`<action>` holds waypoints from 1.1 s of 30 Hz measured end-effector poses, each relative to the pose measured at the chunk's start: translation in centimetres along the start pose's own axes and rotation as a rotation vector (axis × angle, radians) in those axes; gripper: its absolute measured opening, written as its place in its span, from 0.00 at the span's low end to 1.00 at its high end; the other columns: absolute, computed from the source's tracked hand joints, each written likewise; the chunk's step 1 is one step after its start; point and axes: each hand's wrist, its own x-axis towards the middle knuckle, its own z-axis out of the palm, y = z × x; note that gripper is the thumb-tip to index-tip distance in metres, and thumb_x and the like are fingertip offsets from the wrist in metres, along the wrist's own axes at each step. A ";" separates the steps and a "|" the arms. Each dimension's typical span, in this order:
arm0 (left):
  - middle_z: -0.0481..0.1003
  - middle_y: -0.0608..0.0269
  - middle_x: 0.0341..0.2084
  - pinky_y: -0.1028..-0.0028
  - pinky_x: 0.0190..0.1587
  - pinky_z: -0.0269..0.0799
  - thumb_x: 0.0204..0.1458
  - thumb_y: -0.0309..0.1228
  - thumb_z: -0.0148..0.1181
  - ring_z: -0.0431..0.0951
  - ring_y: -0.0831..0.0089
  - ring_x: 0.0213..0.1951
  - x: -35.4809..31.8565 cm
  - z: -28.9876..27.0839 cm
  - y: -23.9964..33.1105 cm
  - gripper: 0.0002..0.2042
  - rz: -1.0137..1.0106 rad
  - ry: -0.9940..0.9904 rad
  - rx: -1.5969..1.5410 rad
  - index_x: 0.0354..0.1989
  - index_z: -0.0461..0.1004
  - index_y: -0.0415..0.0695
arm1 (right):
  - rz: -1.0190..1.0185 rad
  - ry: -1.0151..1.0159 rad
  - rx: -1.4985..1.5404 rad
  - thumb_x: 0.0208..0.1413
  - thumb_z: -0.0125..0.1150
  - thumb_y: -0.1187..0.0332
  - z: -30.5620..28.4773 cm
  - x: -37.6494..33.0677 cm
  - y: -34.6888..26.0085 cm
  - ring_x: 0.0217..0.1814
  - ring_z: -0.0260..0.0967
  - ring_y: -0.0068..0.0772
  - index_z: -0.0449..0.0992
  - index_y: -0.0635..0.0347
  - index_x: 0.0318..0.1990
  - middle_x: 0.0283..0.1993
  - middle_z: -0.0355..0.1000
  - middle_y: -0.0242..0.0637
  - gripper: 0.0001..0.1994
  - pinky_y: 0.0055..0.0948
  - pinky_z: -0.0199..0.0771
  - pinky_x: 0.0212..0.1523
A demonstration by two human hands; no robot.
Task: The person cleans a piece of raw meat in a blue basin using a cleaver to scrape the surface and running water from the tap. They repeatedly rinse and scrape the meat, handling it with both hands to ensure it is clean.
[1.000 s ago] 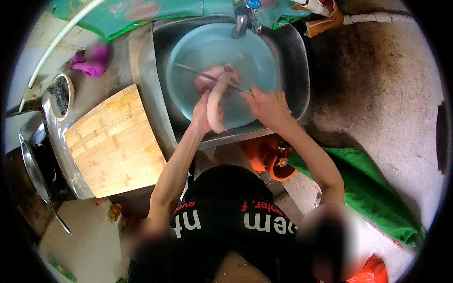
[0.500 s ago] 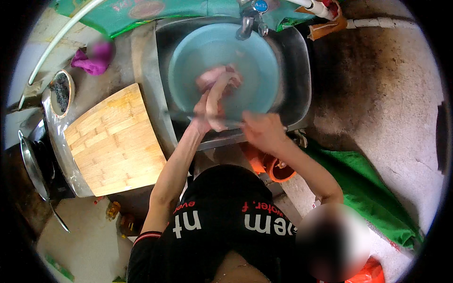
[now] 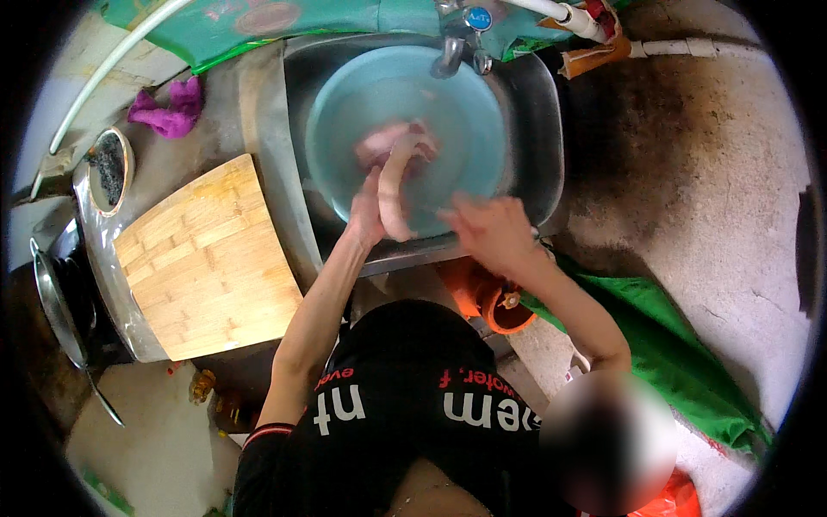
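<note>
Head view: strip of pale raw meat (image 3: 396,185) hanging over the near rim of a light-blue basin (image 3: 469,121), more pink meat (image 3: 388,142) lying in the water behind. Left hand (image 3: 369,211) clasped on the strip's lower end; right hand (image 3: 487,231) just beside it at the rim, fingers spread, blurred, gripping nothing visible. Basin set in a steel sink (image 3: 543,129) under a tap (image 3: 452,47). Left on the surface (image 3: 258,112): wooden cutting board (image 3: 207,258), purple cloth (image 3: 168,110). Concrete floor (image 3: 689,189) to the right
</note>
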 end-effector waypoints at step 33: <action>0.67 0.61 0.52 0.68 0.56 0.65 0.34 0.25 0.70 0.68 0.69 0.54 -4.2 1.2 1.2 0.44 0.051 -0.005 0.570 0.64 0.53 0.43 | -0.006 -0.159 -0.057 0.55 0.55 0.62 -2.0 1.7 0.4 0.26 0.71 0.56 0.68 0.58 0.33 0.21 0.71 0.46 0.09 0.53 0.68 0.29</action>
